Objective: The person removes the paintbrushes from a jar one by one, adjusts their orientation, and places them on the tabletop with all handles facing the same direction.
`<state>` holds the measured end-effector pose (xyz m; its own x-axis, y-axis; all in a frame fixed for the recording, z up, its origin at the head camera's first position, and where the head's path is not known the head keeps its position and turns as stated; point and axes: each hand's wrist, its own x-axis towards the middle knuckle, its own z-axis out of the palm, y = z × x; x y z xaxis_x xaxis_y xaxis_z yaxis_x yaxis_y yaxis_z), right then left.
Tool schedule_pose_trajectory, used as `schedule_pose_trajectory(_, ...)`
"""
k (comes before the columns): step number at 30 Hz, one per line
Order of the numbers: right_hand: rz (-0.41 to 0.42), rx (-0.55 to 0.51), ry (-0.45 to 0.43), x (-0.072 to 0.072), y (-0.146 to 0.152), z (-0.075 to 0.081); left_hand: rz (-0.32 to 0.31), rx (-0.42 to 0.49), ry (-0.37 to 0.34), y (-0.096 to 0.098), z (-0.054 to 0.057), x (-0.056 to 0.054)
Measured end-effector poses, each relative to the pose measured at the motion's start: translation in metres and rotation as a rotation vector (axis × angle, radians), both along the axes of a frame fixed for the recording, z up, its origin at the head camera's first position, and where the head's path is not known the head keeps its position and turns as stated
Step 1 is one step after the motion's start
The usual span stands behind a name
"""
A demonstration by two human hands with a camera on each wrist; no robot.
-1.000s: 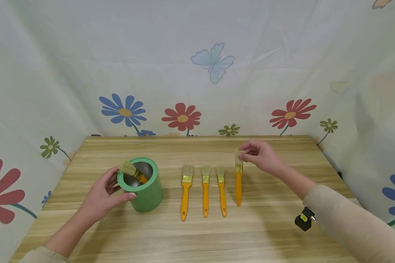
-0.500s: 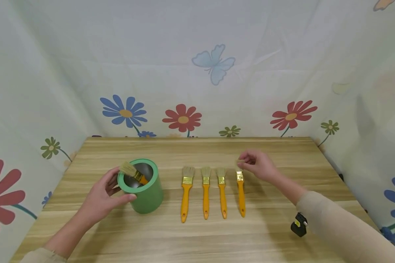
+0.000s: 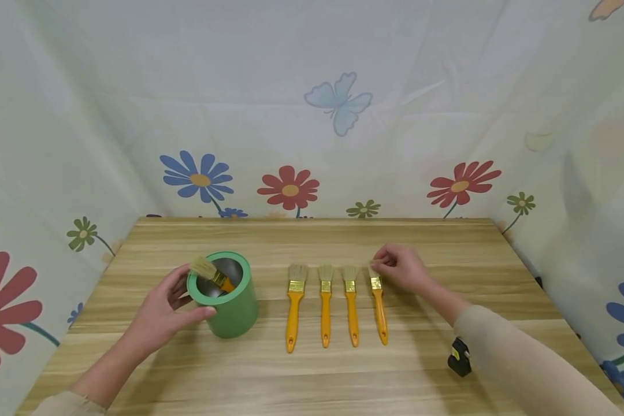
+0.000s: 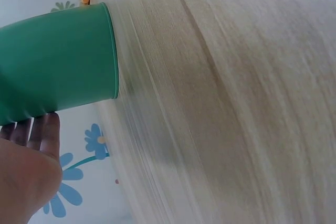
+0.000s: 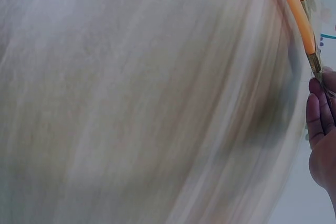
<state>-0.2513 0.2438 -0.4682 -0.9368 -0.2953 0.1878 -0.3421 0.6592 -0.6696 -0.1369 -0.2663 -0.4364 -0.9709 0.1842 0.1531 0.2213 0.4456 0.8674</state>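
A green can (image 3: pixel 234 316) stands at the left of the table, with a paintbrush (image 3: pixel 205 269) leaning in it, bristles out over the rim. My left hand (image 3: pixel 158 315) holds the can from its left side, thumb at the front; in the left wrist view its fingers (image 4: pixel 50 135) touch the green wall. With thumb and fingertips, my right hand (image 3: pixel 404 269) pinches the bristles of the rightmost orange-handled paintbrush (image 3: pixel 379 307). This brush's handle points towards me. Part of its bristles is hidden by the fingers.
Three more orange-handled paintbrushes lie in a row between can and right hand: a wide one (image 3: pixel 293 312), a narrower one (image 3: pixel 325 312) and another narrow one (image 3: pixel 352 312). A flowered cloth (image 3: pixel 270 115) hangs behind the wooden table (image 3: pixel 312 381).
My right hand has come nearer to me with the rightmost brush, which now lines up with the row and slants slightly. The left hand and can have stayed in place.
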Motion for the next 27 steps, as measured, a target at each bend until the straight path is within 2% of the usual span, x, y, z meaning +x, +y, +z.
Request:
schedule_pose_trajectory(13,-0.002,0.027,0.031,0.002,-0.005,-0.012,-0.013,0.009,0.011,-0.001,-0.001,-0.001)
schedule_pose_trajectory(27,-0.019,0.067,0.073,0.001,-0.002,-0.014,-0.008,0.006,0.003,-0.001,0.0,0.0)
